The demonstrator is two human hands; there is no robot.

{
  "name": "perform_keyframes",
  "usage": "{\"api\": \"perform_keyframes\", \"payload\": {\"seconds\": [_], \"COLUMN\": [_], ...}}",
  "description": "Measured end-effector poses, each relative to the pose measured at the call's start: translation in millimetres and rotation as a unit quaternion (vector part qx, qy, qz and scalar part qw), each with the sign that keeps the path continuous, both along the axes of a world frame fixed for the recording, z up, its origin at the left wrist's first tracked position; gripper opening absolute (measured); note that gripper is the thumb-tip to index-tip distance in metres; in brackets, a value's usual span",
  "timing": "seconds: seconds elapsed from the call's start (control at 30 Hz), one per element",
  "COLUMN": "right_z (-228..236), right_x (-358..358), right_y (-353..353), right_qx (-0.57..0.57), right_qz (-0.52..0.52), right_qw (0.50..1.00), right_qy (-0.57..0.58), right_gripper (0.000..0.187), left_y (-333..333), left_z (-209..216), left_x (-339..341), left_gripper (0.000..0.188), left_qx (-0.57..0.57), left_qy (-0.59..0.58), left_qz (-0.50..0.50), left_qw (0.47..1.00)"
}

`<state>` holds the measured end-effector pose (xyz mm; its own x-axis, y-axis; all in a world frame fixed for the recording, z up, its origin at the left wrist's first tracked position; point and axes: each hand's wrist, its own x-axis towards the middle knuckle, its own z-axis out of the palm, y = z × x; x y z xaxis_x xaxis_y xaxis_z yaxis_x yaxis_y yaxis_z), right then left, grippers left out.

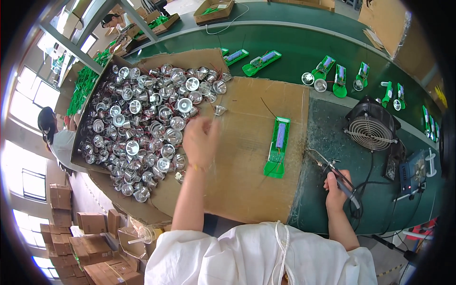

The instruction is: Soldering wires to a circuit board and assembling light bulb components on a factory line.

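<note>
My right hand (336, 194) is closed round a soldering iron (350, 194) with a thin metal guide at its front; the tip points up and left over the dark mat. My left hand (200, 145) is at the right edge of a heap of small silvery lamp reflectors (156, 128) with red wires. Its fingers look bent but are smeared by motion, so whether it holds anything is unclear. Between my hands a green plastic housing (274, 161) lies on the cardboard sheet (237, 175). A purple-blue battery cell (280, 136) and thin wires sit in it.
Several green housings with batteries lie on the green belt (285, 40) along the far side. A black fan (370, 130) and a blue soldering station (412, 175) stand at right, with cables. Co-workers sit at far left; cartons (97, 254) are stacked at lower left.
</note>
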<state>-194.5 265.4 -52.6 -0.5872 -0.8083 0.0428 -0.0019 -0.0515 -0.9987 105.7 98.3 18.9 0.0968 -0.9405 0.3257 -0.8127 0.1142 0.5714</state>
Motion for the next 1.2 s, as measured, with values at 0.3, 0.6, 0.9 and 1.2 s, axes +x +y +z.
{"api": "perform_keyframes", "payload": {"seconds": [0.3,0.6,0.9,1.2], "right_z": [5,-2,6,28], "right_x": [5,-1,4,32], "right_y": [-2,1,5,14], "right_qx": [-0.013,-0.006,-0.011,-0.036], "right_qz": [0.016,0.016,0.025,0.143], "right_qw": [1.000,1.000,1.000,0.983], "right_qy": [0.002,-0.005,0.013,0.113], "right_gripper": [0.016,0.015,0.014,0.021], "left_y": [-106,2,70,79], "left_z": [-28,-6,-24,-36], "left_x": [18,-25,-44,-64], "left_gripper": [0.042,0.016,0.016,0.017], "left_qx": [0.076,0.124,0.253,0.229], "left_qy": [-0.221,0.205,0.237,0.188], "left_qz": [0.108,-0.100,-0.130,-0.161], "left_qw": [0.966,0.966,0.929,0.942]}}
